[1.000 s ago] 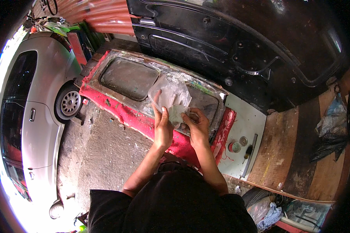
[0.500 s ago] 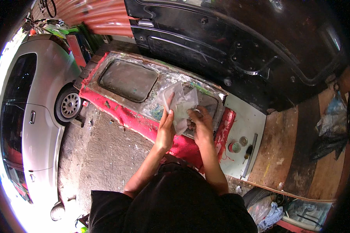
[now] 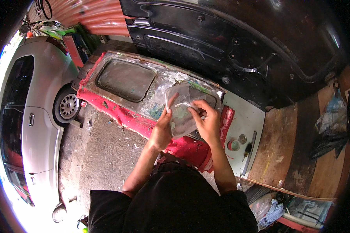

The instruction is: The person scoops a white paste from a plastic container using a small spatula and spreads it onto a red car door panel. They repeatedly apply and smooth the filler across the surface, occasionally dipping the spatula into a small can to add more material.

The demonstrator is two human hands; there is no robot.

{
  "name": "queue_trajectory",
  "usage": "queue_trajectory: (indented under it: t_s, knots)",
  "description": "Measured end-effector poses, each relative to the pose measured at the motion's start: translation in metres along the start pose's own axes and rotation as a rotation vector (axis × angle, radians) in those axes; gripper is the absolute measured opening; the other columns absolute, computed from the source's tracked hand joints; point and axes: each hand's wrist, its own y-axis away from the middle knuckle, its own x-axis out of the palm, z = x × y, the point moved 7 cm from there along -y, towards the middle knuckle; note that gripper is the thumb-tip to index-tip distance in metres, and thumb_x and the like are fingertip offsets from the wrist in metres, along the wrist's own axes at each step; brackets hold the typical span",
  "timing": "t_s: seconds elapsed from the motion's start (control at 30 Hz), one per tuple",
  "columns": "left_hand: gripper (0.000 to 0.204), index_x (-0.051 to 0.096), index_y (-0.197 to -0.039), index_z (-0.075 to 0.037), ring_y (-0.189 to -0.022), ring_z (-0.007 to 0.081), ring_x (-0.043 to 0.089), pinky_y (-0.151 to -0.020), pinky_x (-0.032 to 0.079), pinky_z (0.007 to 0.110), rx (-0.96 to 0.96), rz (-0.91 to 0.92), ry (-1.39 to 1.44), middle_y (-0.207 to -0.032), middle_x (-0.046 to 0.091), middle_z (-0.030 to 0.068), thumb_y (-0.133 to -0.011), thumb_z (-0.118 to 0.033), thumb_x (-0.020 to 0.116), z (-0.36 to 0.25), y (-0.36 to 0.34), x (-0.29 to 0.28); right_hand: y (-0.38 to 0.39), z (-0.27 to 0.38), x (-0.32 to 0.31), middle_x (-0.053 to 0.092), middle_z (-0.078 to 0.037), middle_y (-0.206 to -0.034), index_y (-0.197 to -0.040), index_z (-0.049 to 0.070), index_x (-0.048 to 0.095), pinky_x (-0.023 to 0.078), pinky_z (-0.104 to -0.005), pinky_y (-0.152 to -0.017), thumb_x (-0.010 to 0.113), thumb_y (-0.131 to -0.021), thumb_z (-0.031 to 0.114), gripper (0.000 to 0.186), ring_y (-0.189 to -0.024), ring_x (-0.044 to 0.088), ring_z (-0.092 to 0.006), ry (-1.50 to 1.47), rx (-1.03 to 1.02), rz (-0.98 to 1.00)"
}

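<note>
A clear plastic tub (image 3: 181, 127), rectangular with rounded corners, is held tilted above the workbench. My left hand (image 3: 161, 132) grips its left rim, with fingers behind the see-through wall. At the tub's right side, my right hand (image 3: 207, 123) has thumb and forefinger pinched together on the edge of a thin, whitish film or flap (image 3: 182, 105). Whether that piece is part of the tub or residue inside it, I cannot tell. Beneath lies a worn, paint-smeared panel (image 3: 165, 83) with two recessed rectangles, the right one partly hidden by the tub and my hand.
Red cloth (image 3: 124, 120) pads the bench's near edge. To the right, a white board (image 3: 239, 112) carries a small open tin (image 3: 233, 145), a round lid (image 3: 242, 138) and a dark-handled tool (image 3: 247, 148). A silver car (image 3: 41, 128) stands left; a large black panel (image 3: 206, 46) leans behind.
My right hand has risen from the tub's lower right to its upper right and now pinches the thin piece. The tub has turned, showing more of its flat face.
</note>
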Motion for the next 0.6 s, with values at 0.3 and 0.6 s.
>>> queue_trajectory:
  t_s: [0.3, 0.6]
  knots:
    - [0.061, 0.014, -0.164, -0.024, -0.139, 0.0364, 0.048, -0.110, 0.048, 0.053, -0.041, 0.022, 0.048, -0.157, 0.039, 0.0189, -0.110, -0.041, 0.036, 0.000, -0.002, -0.007, 0.013, 0.032, 0.011, 0.072, -0.011, -0.092, -0.099, 0.001, 0.070, 0.053, -0.0369, -0.069, 0.073, -0.084, -0.002, 0.016, -0.081, 0.069, -0.0270, 0.175, -0.415, 0.190]
    - [0.063, 0.013, -0.164, -0.025, -0.143, 0.0402, 0.042, -0.117, 0.038, 0.055, -0.014, 0.085, 0.276, -0.162, 0.031, 0.0195, -0.108, -0.042, 0.038, -0.001, -0.009, -0.010, 0.035, 0.025, 0.007, 0.071, -0.008, -0.094, -0.103, 0.005, 0.071, 0.055, -0.0394, -0.075, 0.072, -0.078, 0.000, 0.026, -0.085, 0.067, -0.0276, 0.276, -0.553, 0.257]
